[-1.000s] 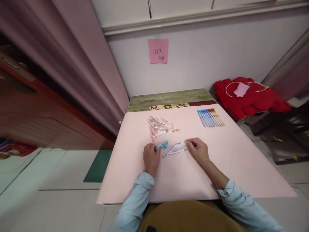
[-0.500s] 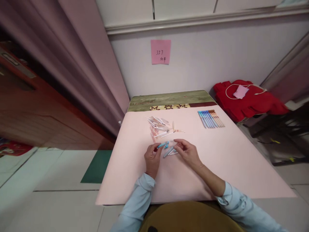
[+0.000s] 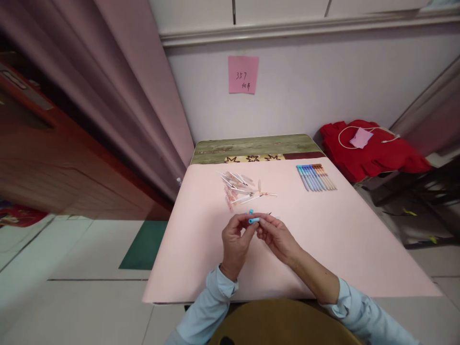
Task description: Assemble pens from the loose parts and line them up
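A short light-blue pen barrel [image 3: 254, 220] with an open end facing left is held up low over the table. My right hand [image 3: 279, 238] pinches its right part between thumb and fingers. My left hand [image 3: 237, 241] is closed at its left part, thumb and index finger around it. Just beyond the fingers a small bright-blue pen part [image 3: 251, 211] shows. More pen parts behind the right hand are mostly hidden. Farther back lies a loose pile of white refills and orange-patterned pen tubes [image 3: 239, 188].
Assembled pens [image 3: 315, 178], blue to brown, lie in a neat row at the back right of the pink-covered table [image 3: 334, 254]. Beyond the right edge is a red cloth [image 3: 377, 153] with a white cable. A curtain [image 3: 143, 86] hangs on the left.
My hands have come closer together and lifted a little. The blue piece has turned, with its open end now facing left. The pen parts under my hands are now mostly covered.
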`<state>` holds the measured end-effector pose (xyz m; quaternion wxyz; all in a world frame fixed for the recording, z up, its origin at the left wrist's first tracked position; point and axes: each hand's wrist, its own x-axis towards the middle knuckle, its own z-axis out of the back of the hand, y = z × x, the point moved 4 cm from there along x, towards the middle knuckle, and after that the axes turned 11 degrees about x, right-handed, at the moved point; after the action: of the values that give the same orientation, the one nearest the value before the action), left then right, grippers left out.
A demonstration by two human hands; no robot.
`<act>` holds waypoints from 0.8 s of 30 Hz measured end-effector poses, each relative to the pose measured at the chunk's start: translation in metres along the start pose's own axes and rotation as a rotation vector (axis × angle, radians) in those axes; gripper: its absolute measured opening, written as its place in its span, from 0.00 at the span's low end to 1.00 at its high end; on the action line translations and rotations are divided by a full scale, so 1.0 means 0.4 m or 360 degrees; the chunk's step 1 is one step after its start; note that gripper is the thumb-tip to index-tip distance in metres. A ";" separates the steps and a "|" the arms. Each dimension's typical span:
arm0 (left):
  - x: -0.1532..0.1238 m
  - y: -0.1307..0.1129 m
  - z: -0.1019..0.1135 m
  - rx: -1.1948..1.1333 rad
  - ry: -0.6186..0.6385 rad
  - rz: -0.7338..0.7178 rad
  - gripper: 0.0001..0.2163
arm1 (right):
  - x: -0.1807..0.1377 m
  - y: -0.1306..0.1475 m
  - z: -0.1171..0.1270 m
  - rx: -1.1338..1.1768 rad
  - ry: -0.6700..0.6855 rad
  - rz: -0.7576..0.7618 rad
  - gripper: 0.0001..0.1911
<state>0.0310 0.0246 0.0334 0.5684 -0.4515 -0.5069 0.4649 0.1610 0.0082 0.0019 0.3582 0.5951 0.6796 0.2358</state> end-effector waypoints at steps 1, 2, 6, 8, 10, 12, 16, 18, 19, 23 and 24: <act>0.000 -0.006 0.000 0.0072 -0.0011 -0.0048 0.07 | -0.004 -0.006 -0.005 0.0046 0.0011 -0.0054 0.19; 0.001 -0.007 0.001 0.0146 -0.0015 -0.0086 0.06 | -0.007 -0.012 -0.008 0.0074 0.0019 -0.0094 0.20; 0.027 0.049 0.015 0.0053 0.0037 0.0093 0.06 | 0.010 -0.020 0.023 -0.0091 -0.0002 -0.0139 0.19; 0.049 0.110 0.032 -0.0360 -0.0040 0.0390 0.07 | 0.038 0.001 0.076 -0.0396 -0.0101 -0.0016 0.20; 0.069 0.170 0.047 -0.0858 -0.0124 0.0669 0.08 | 0.068 0.048 0.143 -0.0810 -0.0331 0.0281 0.18; 0.085 0.213 0.060 -0.1139 -0.0195 0.0804 0.08 | 0.094 0.100 0.192 -0.1354 -0.0483 0.0558 0.13; 0.100 0.246 0.073 -0.1307 -0.0131 0.0779 0.06 | 0.147 0.138 0.212 -0.2005 -0.0374 0.0646 0.07; 0.100 0.249 0.076 -0.1310 -0.0077 0.0736 0.06 | 0.173 0.128 0.195 -0.2139 -0.0270 0.0568 0.06; 0.099 0.249 0.078 -0.1311 -0.0060 0.0711 0.07 | 0.184 0.119 0.185 -0.2189 -0.0229 0.0533 0.06; 0.094 0.251 0.091 -0.1334 -0.0120 0.0591 0.10 | 0.219 0.081 0.158 -0.2322 -0.0075 0.0429 0.04; 0.093 0.251 0.094 -0.1316 -0.0155 0.0562 0.10 | 0.223 0.074 0.155 -0.2339 -0.0046 0.0415 0.03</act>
<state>-0.0114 0.0790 -0.0566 0.2276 -0.6978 -0.5914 0.3339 0.2243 0.0943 -0.0337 0.6417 0.2811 0.2659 0.6622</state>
